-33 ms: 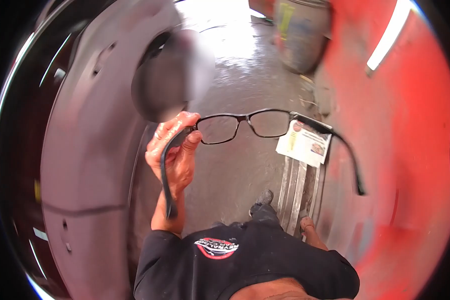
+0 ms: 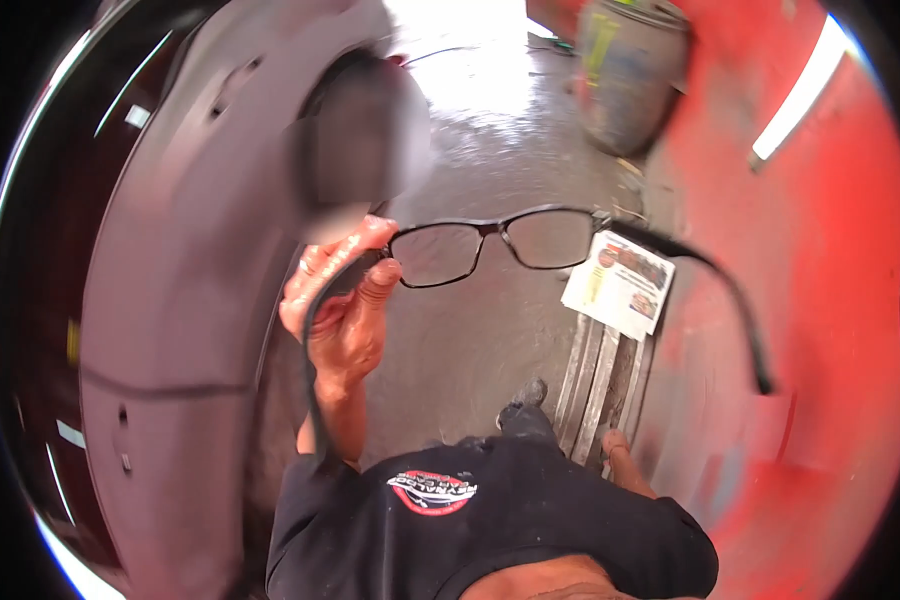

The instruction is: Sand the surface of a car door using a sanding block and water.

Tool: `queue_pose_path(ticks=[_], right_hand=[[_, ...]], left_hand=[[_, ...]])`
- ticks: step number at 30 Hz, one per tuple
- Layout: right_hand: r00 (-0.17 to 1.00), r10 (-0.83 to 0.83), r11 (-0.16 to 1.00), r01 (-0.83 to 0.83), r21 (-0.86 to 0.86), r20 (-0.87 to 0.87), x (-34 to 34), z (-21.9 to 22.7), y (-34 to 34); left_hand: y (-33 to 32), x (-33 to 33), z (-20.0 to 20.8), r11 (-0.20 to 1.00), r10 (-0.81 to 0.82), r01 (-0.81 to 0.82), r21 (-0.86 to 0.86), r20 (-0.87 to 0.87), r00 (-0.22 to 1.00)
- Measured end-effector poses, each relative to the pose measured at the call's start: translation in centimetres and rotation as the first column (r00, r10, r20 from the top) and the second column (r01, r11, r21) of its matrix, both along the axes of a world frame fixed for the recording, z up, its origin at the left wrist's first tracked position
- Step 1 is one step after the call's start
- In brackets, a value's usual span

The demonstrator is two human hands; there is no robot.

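My left hand (image 2: 338, 300) pinches a pair of black-framed eyeglasses (image 2: 484, 229) at one end of the frame, by the hinge, between thumb and fingertips. The glasses are held up in front of me, with both temples unfolded and reaching back toward me. Their lenses are clear and rectangular. That hand looks wet and shiny, and a ring shows on one finger. My right arm hangs down at my side; my right hand (image 2: 615, 440) is low beside a wooden bench, small in view, its fingers not clear.
Along my left stands a car with dull greyish-purple side panels (image 2: 170, 330) and a dark, partly blurred round shape. To the right, printed papers (image 2: 620, 285) lie on a slatted bench (image 2: 590, 375) by a red wall (image 2: 800, 250). A grimy drum (image 2: 632, 75) stands ahead.
The glasses look slightly larger, their far temple now further right. My left hand has shifted a little left, still pinching the frame. My right arm stays down.
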State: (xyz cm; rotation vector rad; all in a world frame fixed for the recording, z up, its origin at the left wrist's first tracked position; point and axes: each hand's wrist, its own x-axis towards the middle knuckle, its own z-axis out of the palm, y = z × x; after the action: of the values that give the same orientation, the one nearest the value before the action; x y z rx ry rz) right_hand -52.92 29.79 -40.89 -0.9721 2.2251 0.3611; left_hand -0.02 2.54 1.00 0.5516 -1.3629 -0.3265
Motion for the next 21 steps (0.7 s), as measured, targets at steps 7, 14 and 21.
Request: queue_pose_path(ticks=[7,14,21], right_hand=[[0.962,-0.127,0.989,0.142,-0.047,0.24,15.4,-2.0,-9.8],[-0.141,0.984,-0.161,-0.966,0.202,0.108,19.1,-7.6,-16.4],[0.417,0.895,0.403,-0.908,0.111,0.161,29.6,-12.5,-14.1]], left_hand=[[23.5,16.0,6.0,0.779,0.57,-0.531,-0.333,0.023,0.821],[45.6,21.9,3.1,0.682,0.683,-0.669,-0.296,-0.069,0.727],[57.3,27.0,6.2,0.365,0.923,-0.844,-0.393,0.035,0.382]])
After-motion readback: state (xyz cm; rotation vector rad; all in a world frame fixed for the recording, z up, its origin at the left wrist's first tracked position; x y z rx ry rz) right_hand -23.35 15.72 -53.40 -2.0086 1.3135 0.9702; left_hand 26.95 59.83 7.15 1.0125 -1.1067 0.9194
